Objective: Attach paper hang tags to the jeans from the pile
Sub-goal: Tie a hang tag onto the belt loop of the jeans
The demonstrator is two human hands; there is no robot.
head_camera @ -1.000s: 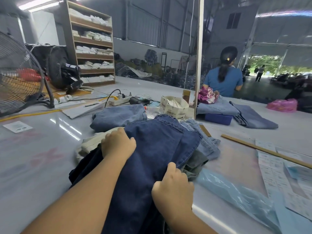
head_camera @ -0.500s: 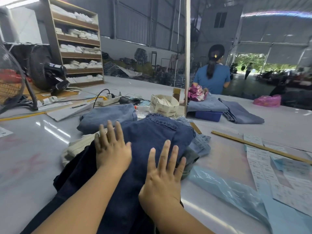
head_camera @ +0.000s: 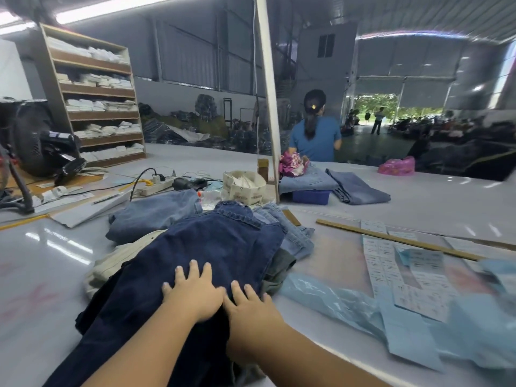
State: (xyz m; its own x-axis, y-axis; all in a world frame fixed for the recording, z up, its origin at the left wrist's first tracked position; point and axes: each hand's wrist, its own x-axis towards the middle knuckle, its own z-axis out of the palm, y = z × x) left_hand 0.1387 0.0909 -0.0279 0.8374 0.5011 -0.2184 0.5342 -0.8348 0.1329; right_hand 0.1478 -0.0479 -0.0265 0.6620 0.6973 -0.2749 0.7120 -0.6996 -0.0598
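A dark blue pair of jeans (head_camera: pixel 217 244) lies on top of the pile in front of me, waistband pointing away. My left hand (head_camera: pixel 192 294) lies flat on the dark denim with its fingers spread. Right beside it my right hand (head_camera: pixel 248 305) presses flat on the same jeans, the two hands touching. Under the dark pair lie lighter blue jeans (head_camera: pixel 296 233) and a beige garment (head_camera: pixel 111 263). Another folded light blue pair (head_camera: pixel 156 210) sits behind. A small open box of paper tags (head_camera: pixel 245 185) stands beyond the pile.
Sheets of printed labels (head_camera: pixel 391 263) and blue plastic bags (head_camera: pixel 335 300) lie at right, with a wooden ruler (head_camera: pixel 396 238) behind them. A white post (head_camera: pixel 269 101) rises mid-table. A power strip (head_camera: pixel 156 185) and a fan (head_camera: pixel 47 152) sit at left. A person in a blue shirt (head_camera: pixel 315 135) stands beyond.
Both hands went from gripping the dark jeans to lying flat, then slid back toward me along the denim and came together. The camera tilted up.
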